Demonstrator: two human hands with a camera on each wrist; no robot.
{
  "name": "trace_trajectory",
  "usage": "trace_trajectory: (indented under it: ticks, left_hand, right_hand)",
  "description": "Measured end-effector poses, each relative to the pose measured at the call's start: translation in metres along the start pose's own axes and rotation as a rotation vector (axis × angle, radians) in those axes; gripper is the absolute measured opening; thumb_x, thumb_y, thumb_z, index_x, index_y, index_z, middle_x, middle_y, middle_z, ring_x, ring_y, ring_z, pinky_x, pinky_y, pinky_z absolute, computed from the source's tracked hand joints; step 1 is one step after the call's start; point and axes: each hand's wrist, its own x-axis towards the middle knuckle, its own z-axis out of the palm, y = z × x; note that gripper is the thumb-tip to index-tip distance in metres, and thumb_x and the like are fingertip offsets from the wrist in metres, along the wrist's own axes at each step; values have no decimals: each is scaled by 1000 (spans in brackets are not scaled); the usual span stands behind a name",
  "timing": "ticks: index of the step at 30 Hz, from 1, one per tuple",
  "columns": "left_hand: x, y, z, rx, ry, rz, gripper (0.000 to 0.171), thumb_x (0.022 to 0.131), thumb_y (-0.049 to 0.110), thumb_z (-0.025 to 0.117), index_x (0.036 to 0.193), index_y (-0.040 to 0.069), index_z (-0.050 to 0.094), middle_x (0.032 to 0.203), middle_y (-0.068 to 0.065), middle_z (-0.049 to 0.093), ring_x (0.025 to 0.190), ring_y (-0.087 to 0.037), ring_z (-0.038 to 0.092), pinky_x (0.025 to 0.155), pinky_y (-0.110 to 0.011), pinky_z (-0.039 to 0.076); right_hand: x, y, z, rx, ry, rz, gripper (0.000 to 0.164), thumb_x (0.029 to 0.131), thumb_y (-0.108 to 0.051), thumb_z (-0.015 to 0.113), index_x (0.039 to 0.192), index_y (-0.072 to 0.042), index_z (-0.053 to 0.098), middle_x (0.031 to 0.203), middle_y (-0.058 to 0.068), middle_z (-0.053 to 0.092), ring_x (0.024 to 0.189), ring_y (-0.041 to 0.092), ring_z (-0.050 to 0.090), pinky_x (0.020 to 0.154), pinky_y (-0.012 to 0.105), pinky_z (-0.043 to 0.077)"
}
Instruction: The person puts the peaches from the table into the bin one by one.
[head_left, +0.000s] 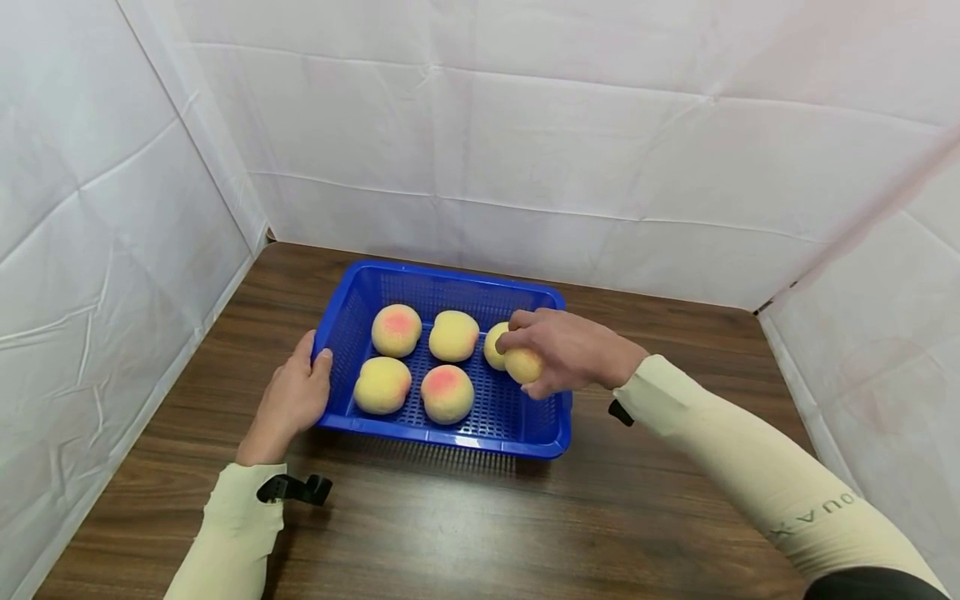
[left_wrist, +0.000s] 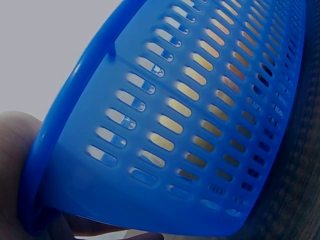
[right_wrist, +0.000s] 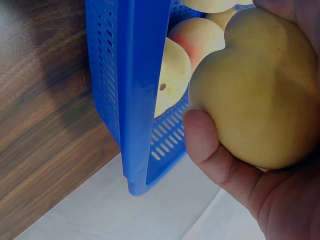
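Note:
A blue plastic basket (head_left: 450, 439) with slotted walls holds several yellow peaches with pink blushes, among them one peach (head_left: 396, 331) at the back left and another (head_left: 447, 394) at the front. My left hand (head_left: 291, 398) grips the basket's left rim; the left wrist view shows the slotted wall (left_wrist: 120, 190) close up. Over the basket's right end, my right hand (head_left: 581, 346) holds a peach (right_wrist: 255, 90) between thumb and fingers. Just behind it, a further peach (head_left: 493, 346) is partly hidden by that hand.
Beneath the basket is a dark brown wooden table (head_left: 450, 533). White cloth walls (head_left: 525, 142) enclose it at the back and on both sides. Black straps (head_left: 296, 489) cross the pale sleeves near the wrists.

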Motion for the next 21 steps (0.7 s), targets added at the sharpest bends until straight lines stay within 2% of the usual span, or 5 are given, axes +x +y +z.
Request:
trace_trajectory:
  ticks: [8,21]
  left_hand:
    - [1,0,0,6,15,9,56,106,34,22,153,5,11,141,-32,38,122,-49,42,97,-67,33]
    - [1,1,-1,8,20,16,54,107,33,23,153,6,14,140,-32,40,119,-48,44,96,-66,35]
  right_hand:
    - [4,-3,5,0,-44,-25,49,69,-30,78,116,-26,64,108,-5,52,89,16,47,68,29,46]
    - [9,-7,9,-4,-105,-56,45,70,-31,79,112,-29,62,107,-8,50,89,13,47,71,27,47]
